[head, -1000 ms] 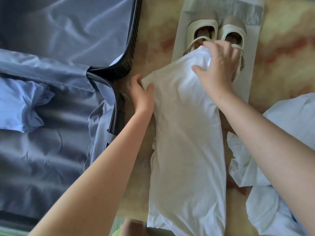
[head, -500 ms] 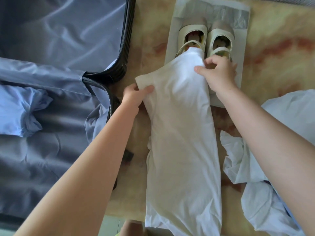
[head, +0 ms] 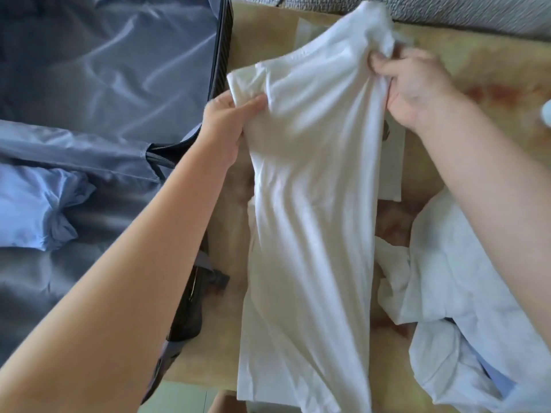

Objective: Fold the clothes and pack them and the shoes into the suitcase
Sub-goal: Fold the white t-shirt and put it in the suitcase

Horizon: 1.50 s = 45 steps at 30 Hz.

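A long white garment (head: 310,234), folded into a narrow strip, runs down the middle of the beige table (head: 492,73). My left hand (head: 229,120) pinches its far left corner. My right hand (head: 417,84) grips its far right edge, bunching the cloth. Both hold that far end lifted off the table. The raised cloth hides the shoes; only part of the pale sheet (head: 393,162) under them shows. The open suitcase (head: 104,84) with its grey-blue lining lies on the left, and a folded light blue garment (head: 32,210) sits inside it.
A crumpled pile of white and pale blue clothes (head: 465,308) lies at the right, under my right forearm. The suitcase's black zip rim (head: 222,55) runs along the table's left side. A grey textured surface (head: 447,13) borders the far edge.
Both hands have closed on the far end of the white garment and lifted it up off the table. The raised cloth now covers the shoes that were in view before.
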Tool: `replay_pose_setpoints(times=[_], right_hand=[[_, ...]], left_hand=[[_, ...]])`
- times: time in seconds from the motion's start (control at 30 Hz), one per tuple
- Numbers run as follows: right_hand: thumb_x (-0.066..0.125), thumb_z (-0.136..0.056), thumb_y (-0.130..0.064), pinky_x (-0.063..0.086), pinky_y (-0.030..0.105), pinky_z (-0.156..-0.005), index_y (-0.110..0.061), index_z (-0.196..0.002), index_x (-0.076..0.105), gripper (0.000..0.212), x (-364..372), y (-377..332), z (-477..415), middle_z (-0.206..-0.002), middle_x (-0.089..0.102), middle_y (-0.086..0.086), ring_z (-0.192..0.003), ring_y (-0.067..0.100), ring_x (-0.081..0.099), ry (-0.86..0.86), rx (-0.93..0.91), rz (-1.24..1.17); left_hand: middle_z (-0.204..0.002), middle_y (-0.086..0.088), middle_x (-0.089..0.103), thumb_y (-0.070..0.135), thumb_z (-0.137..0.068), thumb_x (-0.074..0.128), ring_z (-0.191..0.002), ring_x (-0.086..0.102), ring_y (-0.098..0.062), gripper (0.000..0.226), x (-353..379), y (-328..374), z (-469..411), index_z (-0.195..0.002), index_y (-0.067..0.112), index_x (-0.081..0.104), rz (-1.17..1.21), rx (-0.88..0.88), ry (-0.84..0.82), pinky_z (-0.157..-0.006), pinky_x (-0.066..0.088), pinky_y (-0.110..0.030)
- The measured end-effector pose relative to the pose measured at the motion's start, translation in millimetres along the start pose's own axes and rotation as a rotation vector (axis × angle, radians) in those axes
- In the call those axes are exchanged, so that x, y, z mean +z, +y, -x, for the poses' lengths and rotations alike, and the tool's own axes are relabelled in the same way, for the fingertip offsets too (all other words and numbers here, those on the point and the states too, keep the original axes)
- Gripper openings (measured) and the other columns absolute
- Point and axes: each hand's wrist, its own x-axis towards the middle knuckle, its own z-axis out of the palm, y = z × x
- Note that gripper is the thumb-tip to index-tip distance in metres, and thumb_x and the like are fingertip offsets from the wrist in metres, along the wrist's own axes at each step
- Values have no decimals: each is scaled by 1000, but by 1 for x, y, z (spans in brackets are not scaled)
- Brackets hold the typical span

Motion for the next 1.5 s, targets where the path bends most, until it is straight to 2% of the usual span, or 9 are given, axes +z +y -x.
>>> replay_pose_setpoints(times=[0.13, 0.23, 0.33, 0.53, 0.87, 1.03, 1.13, 1.37, 1.5], right_hand=[[59, -88, 0, 54, 29, -66, -10, -98, 61, 15, 3, -29, -24, -91, 70, 5, -83, 19, 70, 75, -127, 124], [62, -89, -10, 46, 16, -55, -18, -105, 61, 18, 6, -26, -30, -94, 65, -6, -76, 6, 63, 163, -121, 448], [64, -87, -12, 40, 1, -68, -12, -138, 43, 55, 2, -3, -30, -128, 52, -3, -107, 5, 51, 229, -130, 609], [59, -78, -9, 39, 26, -102, -12, -124, 56, 46, -13, 73, 19, -125, 55, 1, -118, 21, 49, 263, -239, 787], [70, -76, -6, 26, 22, -96, -12, -106, 66, 30, -28, 165, 150, -113, 50, 10, -105, 22, 43, 462, -374, 1005], [76, -79, -21, 37, 24, -85, -15, -91, 69, 15, -46, 223, 238, -89, 60, -2, -86, 19, 50, 147, -238, 1119], [64, -80, -50, 46, 32, -85, -18, -93, 65, 35, -49, 247, 273, -90, 52, -10, -88, 14, 50, -41, -12, 1094], [81, -70, -20, 51, 31, -71, -17, -89, 64, 26, -39, 260, 305, -80, 61, -7, -77, 16, 56, -89, -84, 1225], [73, -74, -14, 35, 9, -67, -20, -84, 63, 15, -22, 261, 321, -78, 61, -12, -74, 8, 57, -157, -146, 1147]], left_hand=[[-88, -9, 71, 4, -83, 70, -80, 70, -24, 11, 15, 30, -29, -94, 7, 67, -27, 90, 50, -74, 59, -37], [-107, -7, 68, 14, -75, 77, -96, 67, -21, 47, 23, 29, -55, -119, 7, 60, -248, 89, 120, -82, 56, -31], [-141, -6, 45, 22, -83, 72, -127, 46, -18, 76, 23, 11, -62, -145, 11, 30, -600, 61, 212, -103, 41, -26], [-129, -4, 55, 11, -86, 62, -119, 51, -16, 45, 7, -51, -17, -130, 15, 53, -746, 167, 176, -96, 37, -18], [-115, -9, 59, 6, -86, 61, -109, 55, -23, 28, 14, -135, 103, -112, 17, 68, -835, 121, -29, -92, 37, -23], [-117, -8, 58, 9, -86, 63, -114, 50, -25, 30, -8, -182, 152, -116, 14, 66, -913, -19, -148, -93, 31, -18], [-113, -3, 60, 10, -87, 61, -112, 47, -22, 25, -21, -194, 167, -111, 16, 68, -995, 38, -133, -93, 33, -20], [-116, 6, 44, 21, -87, 65, -116, 31, -17, 9, -35, -205, 201, -93, 21, 70, -1025, -15, 49, -95, 31, -22], [-121, 8, 34, 32, -85, 67, -112, 43, -13, 11, -29, -198, 222, -88, 22, 62, -750, -206, 225, -86, 38, -26]])
